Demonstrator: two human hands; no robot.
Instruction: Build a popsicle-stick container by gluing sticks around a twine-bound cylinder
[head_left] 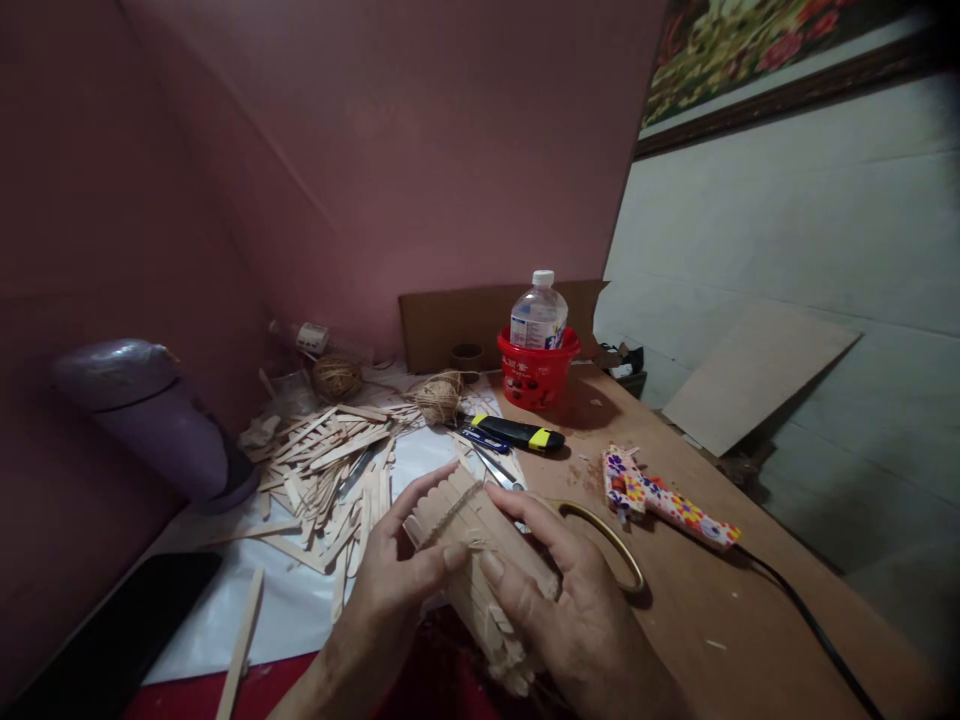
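Observation:
A small piece made of wooden craft sticks set side by side is held up at the bottom centre, with a strand of twine running across its upper part. My left hand grips its left side, thumb on the front face. On the right side, my right hand holds it with the thumb on the face and the index finger near the top edge. Both thumbs lie close to each other over the sticks. The back of the piece is hidden.
Loose sticks pile up at left, beside a purple bottle and a dark phone-like slab. Behind are twine balls, a utility knife, scissors and a red tub. A flowered glue gun lies right.

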